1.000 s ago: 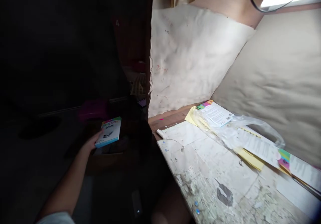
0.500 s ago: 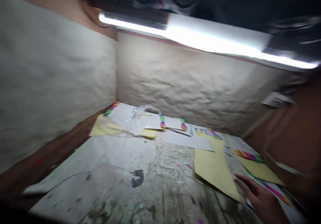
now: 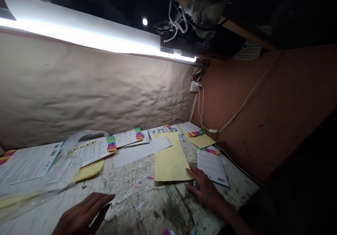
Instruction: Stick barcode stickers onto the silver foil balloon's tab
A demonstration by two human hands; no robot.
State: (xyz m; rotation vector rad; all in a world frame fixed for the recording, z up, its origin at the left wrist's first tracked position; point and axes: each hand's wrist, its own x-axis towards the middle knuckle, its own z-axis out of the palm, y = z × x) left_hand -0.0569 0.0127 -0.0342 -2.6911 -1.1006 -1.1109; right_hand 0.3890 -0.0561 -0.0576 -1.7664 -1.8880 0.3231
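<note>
A yellow paper sheet (image 3: 168,163) lies on the worn, paint-flecked tabletop, its far part beside a white lined sheet (image 3: 143,152). At its lower right corner is my right hand (image 3: 202,187), index fingertip touching the edge and thumb spread apart below. My left hand (image 3: 83,214) hovers low at the front left, fingers stretched forward and thumb apart, with nothing in it. Just right of my right hand lies a printed booklet (image 3: 212,166) with a colourful top edge and a barcode.
Along the back are printed white booklets (image 3: 91,152) with rainbow edges and more yellow paper (image 3: 89,170). A clear plastic bag (image 3: 63,166) covers papers on the left. A white cable (image 3: 237,110) runs down the right wall from a socket (image 3: 195,86). A lit tube lamp (image 3: 105,44) hangs above.
My view has swung to the right. My left hand has come into view at the front left. My right hand stays by the yellow sheet's corner, and the sheet now looks flatter.
</note>
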